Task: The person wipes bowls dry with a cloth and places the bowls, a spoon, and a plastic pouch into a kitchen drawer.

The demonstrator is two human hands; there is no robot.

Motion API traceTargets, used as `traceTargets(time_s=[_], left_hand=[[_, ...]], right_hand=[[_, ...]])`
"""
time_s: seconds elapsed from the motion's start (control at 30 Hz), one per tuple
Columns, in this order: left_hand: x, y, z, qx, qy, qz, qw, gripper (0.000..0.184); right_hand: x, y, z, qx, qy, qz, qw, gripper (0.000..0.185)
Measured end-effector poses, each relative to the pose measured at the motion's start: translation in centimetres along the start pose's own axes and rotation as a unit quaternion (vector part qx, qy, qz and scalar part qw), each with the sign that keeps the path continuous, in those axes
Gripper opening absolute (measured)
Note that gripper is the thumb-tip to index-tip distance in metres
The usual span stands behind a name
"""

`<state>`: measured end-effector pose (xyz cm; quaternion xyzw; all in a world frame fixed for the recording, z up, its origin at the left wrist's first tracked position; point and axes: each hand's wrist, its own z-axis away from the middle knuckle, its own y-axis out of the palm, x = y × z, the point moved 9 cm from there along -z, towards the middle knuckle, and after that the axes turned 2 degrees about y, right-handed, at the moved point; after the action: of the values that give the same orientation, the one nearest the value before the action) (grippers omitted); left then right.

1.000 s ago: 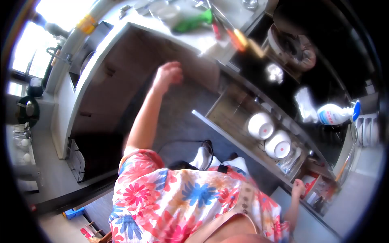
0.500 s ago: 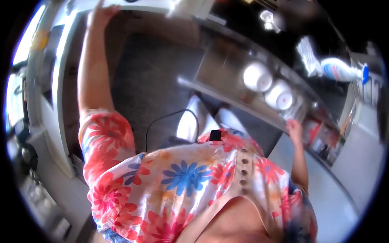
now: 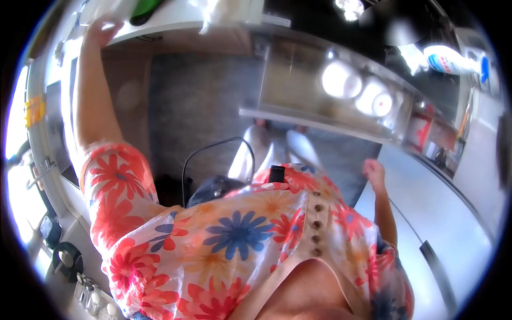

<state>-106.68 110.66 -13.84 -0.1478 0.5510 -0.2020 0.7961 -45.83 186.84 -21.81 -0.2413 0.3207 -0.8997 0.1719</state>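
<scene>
My left hand point(image 3: 102, 32) is stretched forward at the upper left, over the pale counter. Its fingers curl at a bright, whitish thing that is washed out by glare, so I cannot make out what it is. A green object with a dark end point(image 3: 144, 10) lies just right of it, cut off by the frame's top. My right hand point(image 3: 374, 173) hangs at my right side with its fingers curled in, and nothing shows in it. It is apart from the pulled-out drawer point(image 3: 314, 126), where two round white dishes point(image 3: 341, 79) sit side by side.
A white spray bottle with a blue head point(image 3: 450, 60) lies on the dark worktop at the upper right. White cabinet fronts point(image 3: 410, 213) stand at my right. A black cable loop point(image 3: 200, 149) and a dark bag-like thing point(image 3: 213, 189) are by my legs. Cutlery point(image 3: 90, 296) shows lower left.
My right hand has come away from the drawer's edge, back toward me. My left hand has shifted left and a little down in view, and the green object has appeared. The view has turned somewhat.
</scene>
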Motion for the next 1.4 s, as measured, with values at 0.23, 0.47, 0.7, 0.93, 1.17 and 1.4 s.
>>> traceTargets(time_s=[0.23,0.47,0.7,0.93,1.17,1.4], left_hand=[[3.6,0.5,-3.9,0.023,-0.006,0.11,0.994,0.047],[-4.2,-1.5,2.3,-0.06,-0.017,0.326,0.943,0.05],[-2.7,-1.7,2.1,-0.094,-0.012,0.402,0.911,0.047],[-4.6,-1.2,7.0,-0.07,0.037,0.29,0.954,0.03],[-10.5,10.9,21.3,0.056,0.026,0.159,0.985,0.031],[-9.9,27.2,27.6,0.206,0.051,0.153,0.965,0.057]], right_hand=[[1.1,0.4,0.6,-0.009,-0.005,-0.031,0.999,0.017],[2.5,0.5,1.1,-0.026,-0.052,-0.061,0.996,0.016],[2.6,0.7,1.5,-0.024,-0.072,-0.049,0.996,0.016],[3.4,0.8,1.0,-0.02,-0.068,-0.028,0.997,0.016],[19.2,5.0,1.7,0.204,-0.089,-0.313,0.923,0.027],[40.3,15.8,5.4,0.581,-0.14,-0.58,0.553,0.04]])
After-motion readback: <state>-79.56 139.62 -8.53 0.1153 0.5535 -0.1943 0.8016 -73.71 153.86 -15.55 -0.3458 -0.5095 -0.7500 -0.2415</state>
